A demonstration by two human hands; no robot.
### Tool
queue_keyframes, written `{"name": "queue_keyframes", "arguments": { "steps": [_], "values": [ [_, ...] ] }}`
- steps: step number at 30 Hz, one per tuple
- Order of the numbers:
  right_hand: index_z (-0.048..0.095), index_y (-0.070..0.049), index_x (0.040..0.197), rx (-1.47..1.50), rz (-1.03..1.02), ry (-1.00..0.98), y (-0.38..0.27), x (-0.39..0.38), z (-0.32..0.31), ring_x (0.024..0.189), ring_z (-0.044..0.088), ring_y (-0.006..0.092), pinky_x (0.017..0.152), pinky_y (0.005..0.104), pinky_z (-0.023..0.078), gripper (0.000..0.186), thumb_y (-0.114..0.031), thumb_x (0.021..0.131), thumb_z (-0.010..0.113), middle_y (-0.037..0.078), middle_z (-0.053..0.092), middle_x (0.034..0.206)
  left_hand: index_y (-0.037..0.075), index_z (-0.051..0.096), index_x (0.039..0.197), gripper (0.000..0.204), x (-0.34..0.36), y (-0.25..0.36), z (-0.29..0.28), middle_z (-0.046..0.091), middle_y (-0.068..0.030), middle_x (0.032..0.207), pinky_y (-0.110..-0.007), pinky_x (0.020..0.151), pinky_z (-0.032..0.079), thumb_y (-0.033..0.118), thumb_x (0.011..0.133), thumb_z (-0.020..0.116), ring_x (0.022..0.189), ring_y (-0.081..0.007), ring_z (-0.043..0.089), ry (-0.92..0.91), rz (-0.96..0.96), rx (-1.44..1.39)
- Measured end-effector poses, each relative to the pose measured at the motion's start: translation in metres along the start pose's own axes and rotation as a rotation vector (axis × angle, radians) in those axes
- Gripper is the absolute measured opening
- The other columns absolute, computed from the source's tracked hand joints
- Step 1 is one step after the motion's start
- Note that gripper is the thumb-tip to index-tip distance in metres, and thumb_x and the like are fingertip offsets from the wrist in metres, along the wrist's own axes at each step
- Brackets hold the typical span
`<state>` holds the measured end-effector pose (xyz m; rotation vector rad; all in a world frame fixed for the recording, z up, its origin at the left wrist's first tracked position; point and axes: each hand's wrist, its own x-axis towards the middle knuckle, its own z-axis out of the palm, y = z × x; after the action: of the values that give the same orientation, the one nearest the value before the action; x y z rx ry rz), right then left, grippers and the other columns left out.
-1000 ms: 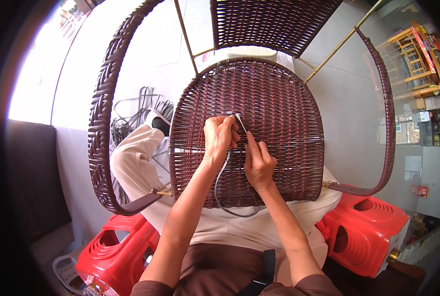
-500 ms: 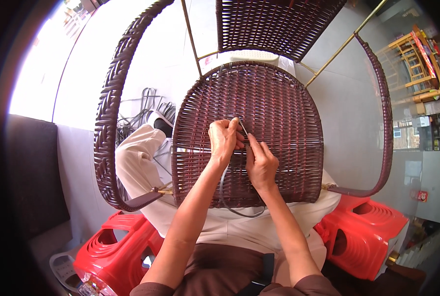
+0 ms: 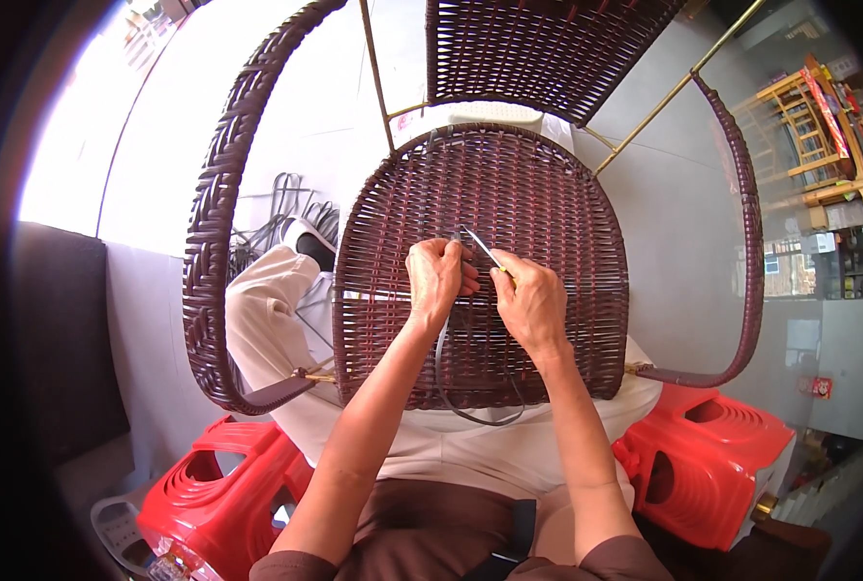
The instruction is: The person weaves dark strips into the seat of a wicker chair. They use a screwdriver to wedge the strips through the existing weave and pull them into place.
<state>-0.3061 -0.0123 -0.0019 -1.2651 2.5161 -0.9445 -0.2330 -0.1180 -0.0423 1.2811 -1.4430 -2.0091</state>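
Observation:
A brown woven chair seat (image 3: 548, 339) lies across my lap, with reddish strands through its weave. On its middle, my left hand (image 3: 435, 278) is closed, thumb against curled fingers, pinching a dark flat weaving strip. A loop of that weaving strip (image 3: 438, 363) hangs toward me over the seat's near part. My right hand (image 3: 531, 302) grips a slim pointed metal tool (image 3: 480, 242), perhaps an awl or screwdriver, with a bit of yellow at its handle. The tool's tip points up and left, close above the left thumb. My fingers hide most of the handle.
Woven armrests curve up at left (image 3: 220, 194) and right (image 3: 753, 232). The woven backrest (image 3: 538, 58) stands beyond on brass-coloured rods (image 3: 683, 82). Red plastic stools (image 3: 223, 494) flank me. Loose strips (image 3: 291, 198) lie on the floor by my shoe (image 3: 308, 242). Wooden furniture (image 3: 819, 145) stands far right.
My right hand has moved slightly right, away from the left, and more of the metal tool shows. The left hand stays nearly in place.

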Motion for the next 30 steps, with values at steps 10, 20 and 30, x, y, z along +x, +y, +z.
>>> {"name": "queue_keyframes", "arguments": {
  "steps": [10, 20, 30],
  "values": [
    [0.065, -0.006, 0.097, -0.061, 0.026, -0.165, -0.008, 0.02, -0.016, 0.068, 0.063, 0.0318, 0.062, 0.0403, 0.049, 0.019, -0.012, 0.08, 0.058, 0.017, 0.063, 0.073, -0.006, 0.058, 0.077, 0.029, 0.0, 0.0, 0.0, 0.059, -0.0131, 0.058, -0.025, 0.039, 0.047, 0.017, 0.087, 0.045, 0.043, -0.0167, 0.057, 0.017, -0.013, 0.037],
    [0.061, -0.005, 0.108, 0.033, -0.11, 0.157, 0.018, -0.018, 0.035, 0.059, 0.06, 0.0285, 0.05, 0.0362, 0.047, 0.027, -0.006, 0.08, 0.06, 0.012, 0.058, 0.072, -0.009, 0.059, 0.078, 0.03, -0.003, 0.003, 0.0, 0.06, -0.0132, 0.058, -0.025, 0.04, 0.048, 0.017, 0.088, 0.045, 0.043, -0.0154, 0.057, 0.037, 0.001, 0.05],
    [0.059, -0.003, 0.112, -0.039, -0.201, 0.306, 0.027, -0.028, 0.054, 0.048, 0.056, 0.0206, 0.041, 0.0312, 0.044, 0.034, 0.0, 0.078, 0.06, 0.007, 0.054, 0.068, -0.008, 0.059, 0.074, 0.031, -0.002, 0.008, 0.003, 0.06, -0.0118, 0.056, -0.024, 0.037, 0.046, 0.017, 0.089, 0.047, 0.041, -0.0138, 0.056, 0.064, 0.023, 0.03]
  ]
}}
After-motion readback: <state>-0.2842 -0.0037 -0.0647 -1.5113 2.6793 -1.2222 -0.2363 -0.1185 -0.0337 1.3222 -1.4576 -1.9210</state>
